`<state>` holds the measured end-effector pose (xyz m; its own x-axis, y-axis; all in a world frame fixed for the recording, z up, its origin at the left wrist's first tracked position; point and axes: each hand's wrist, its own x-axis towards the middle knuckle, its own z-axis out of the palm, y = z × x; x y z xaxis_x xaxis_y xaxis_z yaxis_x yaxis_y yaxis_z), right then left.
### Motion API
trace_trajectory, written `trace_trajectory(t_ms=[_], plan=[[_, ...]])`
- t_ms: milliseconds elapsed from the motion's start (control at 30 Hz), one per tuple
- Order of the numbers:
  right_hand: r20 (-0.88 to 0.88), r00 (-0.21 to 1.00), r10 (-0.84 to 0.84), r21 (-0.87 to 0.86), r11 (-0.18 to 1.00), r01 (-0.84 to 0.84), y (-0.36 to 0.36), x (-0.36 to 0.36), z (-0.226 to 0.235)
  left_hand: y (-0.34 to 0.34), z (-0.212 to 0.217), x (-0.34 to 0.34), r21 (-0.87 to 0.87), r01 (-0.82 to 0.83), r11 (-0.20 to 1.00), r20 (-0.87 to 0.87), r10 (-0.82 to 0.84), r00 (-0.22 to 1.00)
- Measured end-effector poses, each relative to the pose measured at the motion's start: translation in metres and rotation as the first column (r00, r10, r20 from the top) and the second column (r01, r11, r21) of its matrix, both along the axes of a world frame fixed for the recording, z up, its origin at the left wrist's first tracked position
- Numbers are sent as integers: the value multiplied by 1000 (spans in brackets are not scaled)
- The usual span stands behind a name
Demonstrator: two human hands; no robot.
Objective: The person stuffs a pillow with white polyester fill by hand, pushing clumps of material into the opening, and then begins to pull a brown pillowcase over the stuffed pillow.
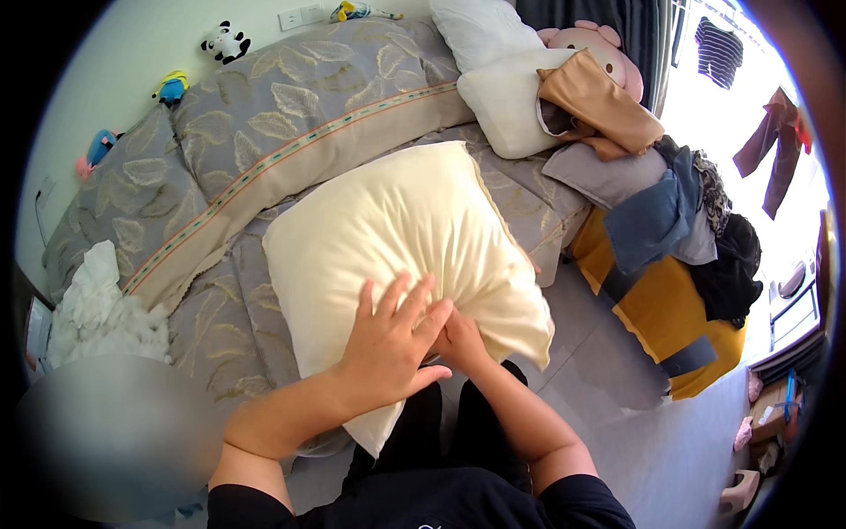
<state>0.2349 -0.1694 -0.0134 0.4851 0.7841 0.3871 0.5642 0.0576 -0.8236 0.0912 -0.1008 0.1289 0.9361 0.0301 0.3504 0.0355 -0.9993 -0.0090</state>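
Note:
A plump cream satin cushion [379, 212] lies in front of me, creased toward the middle of its near edge. My left hand [388, 339] is open on top of it, fingers spread and thumb pointing right. Just beside it, my right hand [460, 341] is closed on the cushion's near edge. Its fingertips are partly hidden by the left hand and the fabric. The cushion's near corner hangs down over my legs, and its far part rests against a grey leaf-patterned sofa [229, 317].
Loose white stuffing [106, 309] is heaped at the sofa's left end. White pillows [507, 101] and a brown satin cloth [604, 106] lie at the far right. Clothes [652, 220] pile over a yellow cover [656, 309]. Small plush toys [226, 42] sit along the sofa back.

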Motion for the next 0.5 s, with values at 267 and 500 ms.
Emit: trace_trajectory(t_ms=[267, 500], plan=[[-296, 951, 83, -167, 976, -138, -29, -6, -26, 6, -91, 34, 62, -64, 996, -237, 77, 969], [641, 758, -125, 180, 984, 10, -65, -40, 9, 49, -128, 45, 18, 2, 1000, -12, -2, 1000]])
